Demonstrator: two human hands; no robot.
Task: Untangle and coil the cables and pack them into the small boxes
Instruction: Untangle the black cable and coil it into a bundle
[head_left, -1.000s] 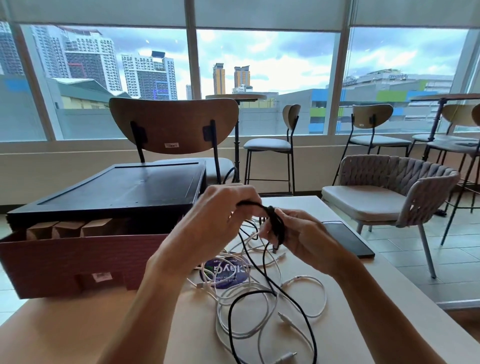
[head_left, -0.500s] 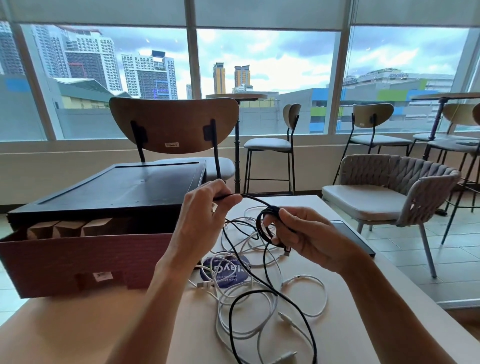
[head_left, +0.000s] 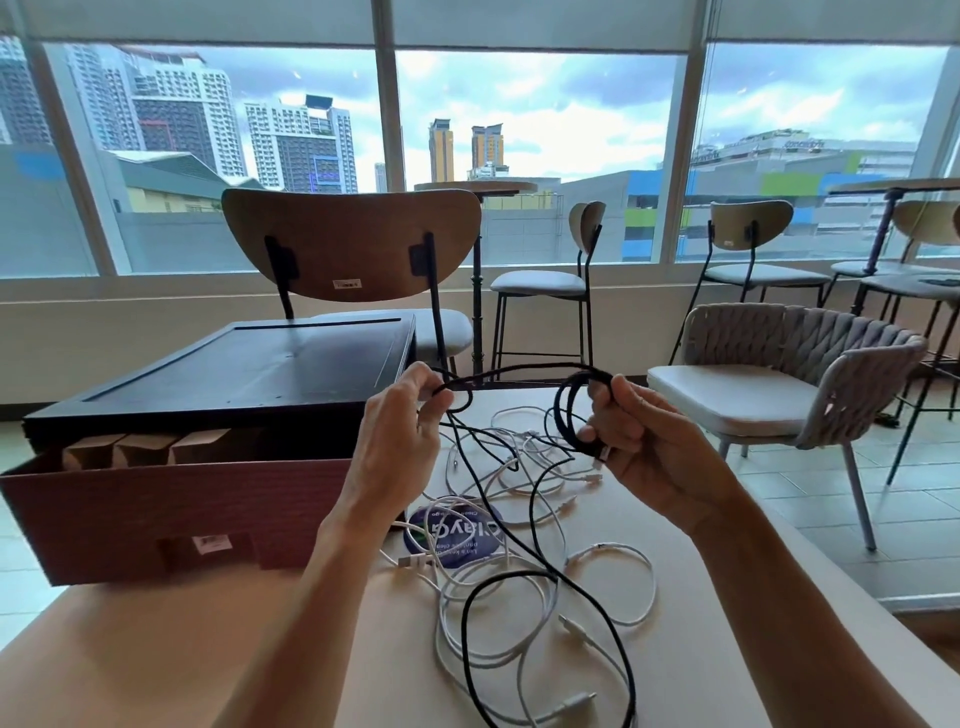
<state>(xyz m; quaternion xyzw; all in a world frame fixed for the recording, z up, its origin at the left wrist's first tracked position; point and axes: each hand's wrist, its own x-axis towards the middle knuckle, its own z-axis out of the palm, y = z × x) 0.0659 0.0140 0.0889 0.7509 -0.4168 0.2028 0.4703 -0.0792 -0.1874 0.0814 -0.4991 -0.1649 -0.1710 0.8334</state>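
Observation:
A black cable (head_left: 519, 375) stretches between my two hands above the table. My right hand (head_left: 641, 447) grips a small coil of its loops (head_left: 569, 410), with the cable's plug end at my fingers. My left hand (head_left: 400, 441) pinches the cable a hand's width to the left, and from there the rest hangs down to the table. Below lies a tangle of white cables (head_left: 519, 566) crossed by the black cable's loose end (head_left: 524, 613). Several small brown boxes (head_left: 140, 447) stand in the red-brown carton (head_left: 171, 514) at left.
A black flat case (head_left: 234, 379) lies on top of the carton. A round blue sticker (head_left: 457, 532) sits under the cables. A wooden chair (head_left: 353, 244) stands behind the table (head_left: 156, 649), a woven chair (head_left: 779, 384) to the right. The table's right edge runs close to my right arm.
My hands have drawn apart, the left moving left and the right moving right. A straight length of black cable now spans between them. The coil in my right hand has more loops.

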